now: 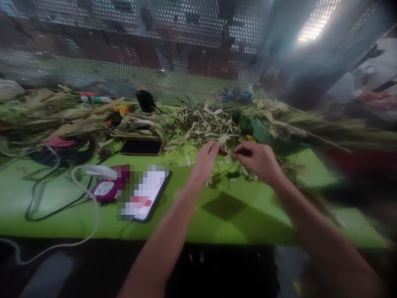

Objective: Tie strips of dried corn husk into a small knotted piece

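My left hand (207,158) is over the green tabletop (186,223), its fingers drawn together at the near edge of a heap of pale dried plant pieces (207,124). Just to the right, my right hand (259,159) has thumb and forefinger pinched, pointing toward the left hand. A small gap separates the two sets of fingertips. Whatever either pinch holds is too small and blurred to name. Small pale plant scraps (229,159) lie between and below the hands.
Left of my hands lie a lit phone (151,194), a dark phone (141,147), a purple power adapter (105,190) and a white cable (93,223). Dried husks (71,111) cover the back left. A green mesh bag (262,130) sits beyond my right hand, before a perforated metal panel (186,78).
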`<state>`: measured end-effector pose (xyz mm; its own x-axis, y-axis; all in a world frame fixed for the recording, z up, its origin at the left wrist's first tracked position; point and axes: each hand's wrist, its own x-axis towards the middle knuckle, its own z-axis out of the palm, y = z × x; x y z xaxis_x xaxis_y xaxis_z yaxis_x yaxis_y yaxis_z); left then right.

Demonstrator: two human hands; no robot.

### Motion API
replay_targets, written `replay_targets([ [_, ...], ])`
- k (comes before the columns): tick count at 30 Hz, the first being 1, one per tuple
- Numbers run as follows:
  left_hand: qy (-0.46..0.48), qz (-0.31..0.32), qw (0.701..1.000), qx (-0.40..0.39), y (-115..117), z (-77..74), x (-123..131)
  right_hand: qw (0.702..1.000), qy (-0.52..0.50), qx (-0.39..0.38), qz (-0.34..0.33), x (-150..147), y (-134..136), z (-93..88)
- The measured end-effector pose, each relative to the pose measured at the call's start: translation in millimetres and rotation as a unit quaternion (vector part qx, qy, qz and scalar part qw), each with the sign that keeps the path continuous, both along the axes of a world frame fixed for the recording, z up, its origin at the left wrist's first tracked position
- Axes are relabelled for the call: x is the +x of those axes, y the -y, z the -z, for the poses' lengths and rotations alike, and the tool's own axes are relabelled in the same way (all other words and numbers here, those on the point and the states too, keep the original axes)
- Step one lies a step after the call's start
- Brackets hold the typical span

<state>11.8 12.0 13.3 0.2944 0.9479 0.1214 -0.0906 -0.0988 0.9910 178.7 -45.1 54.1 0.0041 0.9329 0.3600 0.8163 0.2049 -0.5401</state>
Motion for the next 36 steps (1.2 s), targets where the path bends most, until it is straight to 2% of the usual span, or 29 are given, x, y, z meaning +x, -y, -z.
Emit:
replay_targets([
  [5,-0.097,-0.043,0.99,0.094,0.0,-2.1,-0.7,0.985,0.154,0.077,0.016,-11.3,-7.3,7.4],
  [11,-0.213,-0.069,0.962,0.159,10.8,2.0,6.3,0.965,0.245,0.093,0.006,-12.4,-7.8,23.0],
  [14,-0.276,-0.076,0.936,0.206,14.1,11.6,14.2,0.961,0.259,0.095,0.006,-13.7,-7.1,25.7],
  [17,-0.306,-0.089,0.925,0.207,15.7,17.8,20.1,0.973,0.21,0.091,-0.01,-16.5,-5.5,26.7],
  [21,-0.23,-0.114,0.951,0.173,13.7,12.8,17.3,0.996,0.063,0.045,-0.048,-15.2,-3.5,24.6],
  [25,-0.143,-0.16,0.963,0.161,4.4,3.3,4.0,0.995,-0.045,-0.036,-0.078,0.3,-0.2,17.4],
  [30,-0.108,-0.189,0.961,0.168,-6.5,0.4,-8.0,0.994,-0.032,-0.076,-0.069,23.7,9.6,15.3],
  [36,-0.066,-0.19,0.966,0.161,-10.9,2.1,-10.6,0.975,0.065,-0.151,-0.152,23.5,28.7,35.5],
])
